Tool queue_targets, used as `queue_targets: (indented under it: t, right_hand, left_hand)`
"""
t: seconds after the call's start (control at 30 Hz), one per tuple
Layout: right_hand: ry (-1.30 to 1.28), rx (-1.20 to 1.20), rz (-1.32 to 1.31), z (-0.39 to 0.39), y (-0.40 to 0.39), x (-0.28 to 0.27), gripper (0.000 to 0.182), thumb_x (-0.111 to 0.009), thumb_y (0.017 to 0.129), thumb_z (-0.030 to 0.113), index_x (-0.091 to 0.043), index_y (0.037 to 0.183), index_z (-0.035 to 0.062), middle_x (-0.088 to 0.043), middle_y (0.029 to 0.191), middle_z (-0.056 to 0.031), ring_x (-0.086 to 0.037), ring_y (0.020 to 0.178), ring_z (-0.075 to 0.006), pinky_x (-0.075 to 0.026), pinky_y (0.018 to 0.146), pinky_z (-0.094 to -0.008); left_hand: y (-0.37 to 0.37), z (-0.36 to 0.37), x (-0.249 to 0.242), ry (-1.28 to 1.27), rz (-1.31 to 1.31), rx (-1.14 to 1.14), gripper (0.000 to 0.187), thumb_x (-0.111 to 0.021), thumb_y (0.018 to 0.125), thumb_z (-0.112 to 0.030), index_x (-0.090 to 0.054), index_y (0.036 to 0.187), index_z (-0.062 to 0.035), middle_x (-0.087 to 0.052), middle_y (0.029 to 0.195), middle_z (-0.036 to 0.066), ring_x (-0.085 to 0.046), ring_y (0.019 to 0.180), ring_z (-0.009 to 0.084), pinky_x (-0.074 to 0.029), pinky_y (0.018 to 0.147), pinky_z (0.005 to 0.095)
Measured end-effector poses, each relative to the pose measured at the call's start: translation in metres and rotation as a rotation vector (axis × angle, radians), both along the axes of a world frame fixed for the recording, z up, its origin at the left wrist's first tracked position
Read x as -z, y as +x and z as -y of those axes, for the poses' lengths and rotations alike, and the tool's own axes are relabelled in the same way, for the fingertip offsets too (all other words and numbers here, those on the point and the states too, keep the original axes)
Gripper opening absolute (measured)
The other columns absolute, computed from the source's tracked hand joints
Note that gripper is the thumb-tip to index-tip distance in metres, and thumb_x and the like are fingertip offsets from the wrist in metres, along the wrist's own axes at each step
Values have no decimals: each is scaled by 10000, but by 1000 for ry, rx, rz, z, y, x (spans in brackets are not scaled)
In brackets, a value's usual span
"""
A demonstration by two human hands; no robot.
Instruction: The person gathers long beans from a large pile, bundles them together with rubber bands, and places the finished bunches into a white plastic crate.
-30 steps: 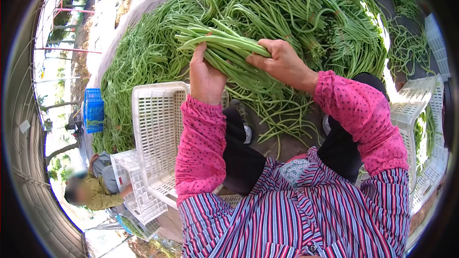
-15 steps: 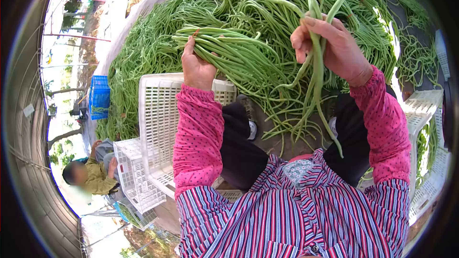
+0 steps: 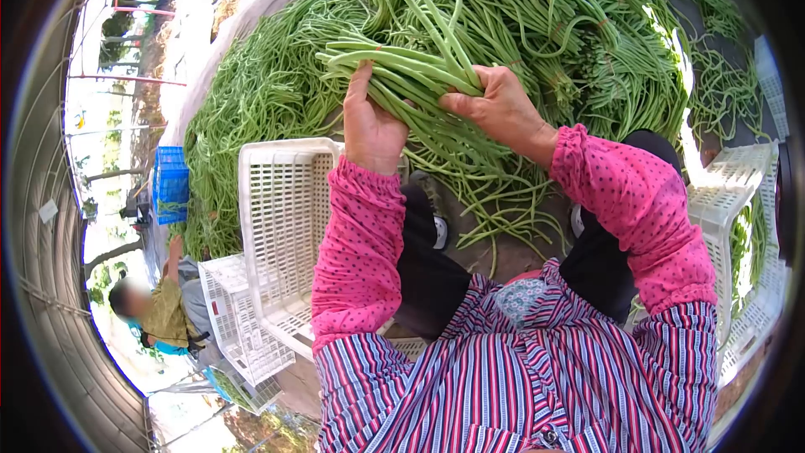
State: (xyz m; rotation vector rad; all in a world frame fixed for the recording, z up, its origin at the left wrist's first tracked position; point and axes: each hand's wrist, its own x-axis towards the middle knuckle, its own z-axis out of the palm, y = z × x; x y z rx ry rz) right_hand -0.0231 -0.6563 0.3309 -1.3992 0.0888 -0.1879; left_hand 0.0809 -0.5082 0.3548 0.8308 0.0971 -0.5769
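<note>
two hands: left hand (image 3: 371, 127), right hand (image 3: 496, 106), fingers gripping one bean bundle (image 3: 408, 74); three white crates.

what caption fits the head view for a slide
Both hands, left hand and right hand, grip a bundle of long beans above a white crate.

Four white crates (image 3: 281, 226), one blue crate (image 3: 170, 184)

I see bean bundle (image 3: 402, 67) betw. both hands, L hand (image 3: 369, 126) on its left, R hand (image 3: 495, 105) on its right | big bean heap (image 3: 537, 25) behind | crate (image 3: 281, 218) at my left, 2nd crate (image 3: 721, 193) at my right | other person (image 3: 159, 310) far left, below, w/ crate (image 3: 239, 327) beside.
</note>
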Motion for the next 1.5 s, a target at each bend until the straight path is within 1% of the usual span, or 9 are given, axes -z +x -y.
queue_targets:
  t: [0.27, 0.33, 0.4, 0.47, 0.53, 0.77, 1.1, 1.3, 1.5]
  right_hand:
    - [-37, -487, -193, 13, -26, -39, 287, -561, 874, 262, -567, 749, 4, -482, 561, 4, -462, 467, -78, -371, 444, -236]
    - [-12, -678, -211, 13, -43, -47, 239, -528, 849, 234, -587, 803, 8, -548, 643, -4, -493, 488, -67, -397, 441, -214]
    - [-16, -804, -201, 17, -52, -50, 230, -543, 839, 218, -601, 879, -1, -583, 686, -22, -517, 510, -76, -401, 444, -213]
    - [192, -669, -232, 32, -53, -56, 269, -543, 861, 196, -573, 1028, -13, -617, 748, -75, -570, 537, -120, -469, 478, -235]
    - [398, -425, -87, 43, -50, -67, 249, -552, 888, 229, -586, 943, -11, -636, 737, -90, -611, 564, -130, -519, 546, -247]
    - [385, -23, 119, 61, -30, -58, 201, -643, 870, 167, -619, 971, -5, -555, 689, -21, -510, 548, -69, -413, 490, -226]
    - [-49, 9, 178, 10, -4, -23, 206, -699, 795, 91, -648, 958, -24, -623, 729, -18, -559, 658, -57, -462, 579, -223]
    - [53, -270, -120, 35, -18, -57, 183, -647, 819, 126, -620, 929, -18, -593, 679, -21, -477, 442, -43, -384, 410, -200]
    - [258, -384, -221, 40, -28, -53, 135, -602, 819, 95, -587, 915, 1, -552, 672, -15, -417, 427, -19, -314, 356, -157]
  left_hand:
    - [1, -10, 8, 103, 14, -38, 198, -552, 936, -218, -581, 1073, -79, -631, 1052, 96, -605, 970, 226, -523, 831, 411]
    - [6, -23, 11, 331, 503, -45, 219, -546, 929, -205, -562, 1083, -49, -635, 919, 99, -633, 845, 239, -559, 745, 396]
    - [41, -38, 4, 192, -46, -158, 205, -510, 947, -286, -568, 981, -93, -638, 920, 98, -627, 818, 266, -559, 726, 435]
    - [66, -59, 23, 142, 64, -256, 245, -508, 947, -326, -584, 972, -94, -640, 906, 100, -628, 749, 276, -556, 688, 457]
    - [53, -55, 8, 73, 13, -255, 266, -511, 945, -343, -596, 977, -93, -645, 887, 100, -626, 688, 281, -551, 648, 436]
    - [31, -34, -11, -46, 179, 70, 322, -461, 964, -354, -571, 1074, -72, -640, 864, 116, -617, 633, 270, -491, 469, 325]
    - [-6, 3, -22, -66, 161, 183, 347, -460, 960, -345, -557, 1085, -36, -647, 898, 159, -622, 658, 275, -533, 614, 384]
    - [-3, -2, -17, 19, 184, 218, 318, -478, 953, -331, -570, 1032, -37, -651, 912, 145, -636, 713, 268, -549, 638, 385]
    - [12, -11, -10, 56, 93, -67, 283, -486, 951, -319, -577, 974, -52, -635, 947, 113, -619, 799, 267, -545, 683, 422]
